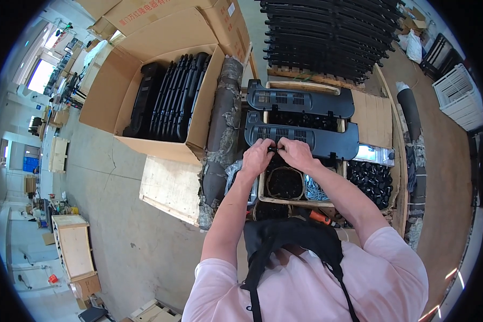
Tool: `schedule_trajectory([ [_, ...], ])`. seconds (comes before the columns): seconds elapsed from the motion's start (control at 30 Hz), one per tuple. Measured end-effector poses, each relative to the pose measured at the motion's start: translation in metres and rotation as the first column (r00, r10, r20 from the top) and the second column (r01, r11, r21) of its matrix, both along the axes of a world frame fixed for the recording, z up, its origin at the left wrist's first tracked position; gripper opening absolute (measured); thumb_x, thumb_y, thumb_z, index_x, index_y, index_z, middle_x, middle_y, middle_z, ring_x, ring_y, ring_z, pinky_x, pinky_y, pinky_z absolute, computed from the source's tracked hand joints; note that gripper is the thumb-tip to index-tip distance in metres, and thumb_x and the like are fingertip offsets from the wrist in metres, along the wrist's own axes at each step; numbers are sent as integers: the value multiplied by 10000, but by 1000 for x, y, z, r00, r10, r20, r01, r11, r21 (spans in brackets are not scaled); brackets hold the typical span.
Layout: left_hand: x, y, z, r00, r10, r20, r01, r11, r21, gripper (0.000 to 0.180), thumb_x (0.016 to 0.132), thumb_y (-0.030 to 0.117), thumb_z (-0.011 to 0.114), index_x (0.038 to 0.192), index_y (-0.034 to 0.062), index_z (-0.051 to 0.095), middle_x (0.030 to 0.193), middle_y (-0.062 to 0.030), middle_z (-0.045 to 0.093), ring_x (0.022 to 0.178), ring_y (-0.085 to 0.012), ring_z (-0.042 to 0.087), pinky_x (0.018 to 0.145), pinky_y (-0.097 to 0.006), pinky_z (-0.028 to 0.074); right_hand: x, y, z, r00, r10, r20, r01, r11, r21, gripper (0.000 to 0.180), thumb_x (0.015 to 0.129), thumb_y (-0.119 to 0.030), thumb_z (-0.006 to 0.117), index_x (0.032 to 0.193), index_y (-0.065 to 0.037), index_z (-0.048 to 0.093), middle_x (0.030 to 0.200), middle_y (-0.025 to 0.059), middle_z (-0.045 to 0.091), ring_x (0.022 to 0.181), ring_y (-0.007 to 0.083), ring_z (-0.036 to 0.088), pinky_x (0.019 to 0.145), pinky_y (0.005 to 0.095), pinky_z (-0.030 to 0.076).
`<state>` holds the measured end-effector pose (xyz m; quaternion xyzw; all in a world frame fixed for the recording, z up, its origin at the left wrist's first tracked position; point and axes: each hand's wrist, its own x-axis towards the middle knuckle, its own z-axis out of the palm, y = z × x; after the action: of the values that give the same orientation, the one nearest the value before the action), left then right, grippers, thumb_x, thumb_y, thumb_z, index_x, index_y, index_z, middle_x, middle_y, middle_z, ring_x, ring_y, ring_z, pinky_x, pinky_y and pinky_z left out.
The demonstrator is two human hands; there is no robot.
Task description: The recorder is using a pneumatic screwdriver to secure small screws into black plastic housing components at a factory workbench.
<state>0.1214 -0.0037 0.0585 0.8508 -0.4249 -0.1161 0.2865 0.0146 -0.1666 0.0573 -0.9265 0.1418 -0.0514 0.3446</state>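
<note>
My left hand (258, 157) and my right hand (297, 153) meet at the near edge of a black plastic panel (333, 140) with vent slots. Both are closed, fingertips pinched on a small black part (272, 148) between them; its exact kind is too small to tell. Behind lies a second, similar black panel (327, 102). Below my hands, a round container (284, 183) holds small dark pieces, and silver screws (315, 188) lie beside it under my right forearm. Further right is a heap of black plastic parts (370, 182).
An open cardboard box (205, 102) of upright black panels stands at the left, beside a long wrapped roll (228, 115). Black slatted parts (330, 37) are stacked at the back. An orange-handled tool (321, 217) lies close to my body. Another dark roll (408, 104) is at the right.
</note>
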Motion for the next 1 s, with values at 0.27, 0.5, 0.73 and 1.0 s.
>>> schedule_trajectory([
  [0.27, -4, 42, -27, 862, 195, -469, -350, 897, -270, 344, 869, 3, 562, 1212, 19, 558, 979, -71, 599, 852, -164, 592, 780, -322, 526, -19, -25, -14, 998, -36, -47, 45, -64, 997, 267, 932, -95, 647, 1182, -4, 622, 966, 54, 642, 823, 199, 638, 769, 341, 529],
  [0.5, -94, 33, 0, 401, -1, -916, -424, 886, -187, 311, 994, 179, 641, 1275, 47, 642, 906, -26, 657, 727, -98, 590, 605, -259, 493, -103, -27, -27, 969, -116, -220, 221, -7, 975, 295, 981, -21, 594, 1269, 31, 568, 1054, 83, 618, 904, 176, 637, 799, 293, 555],
  [0.73, -133, 45, -15, 320, -63, -945, -456, 865, -212, 278, 1022, 165, 608, 1268, 37, 585, 967, -24, 691, 670, -84, 571, 552, -245, 458, -116, -11, -22, 950, -107, -294, 310, 202, 929, 147, 1057, -171, 583, 1111, -47, 641, 802, 13, 638, 628, 97, 602, 513, 214, 476],
  [1.0, -163, 37, -18, 499, -110, -860, -289, 914, -285, 274, 1026, 188, 607, 1259, 46, 613, 903, -9, 642, 726, -70, 554, 620, -248, 470, -132, -4, -7, 987, -15, -157, 152, 369, 917, 111, 1043, -137, 564, 1030, -46, 627, 799, 4, 604, 629, 66, 539, 534, 198, 405],
])
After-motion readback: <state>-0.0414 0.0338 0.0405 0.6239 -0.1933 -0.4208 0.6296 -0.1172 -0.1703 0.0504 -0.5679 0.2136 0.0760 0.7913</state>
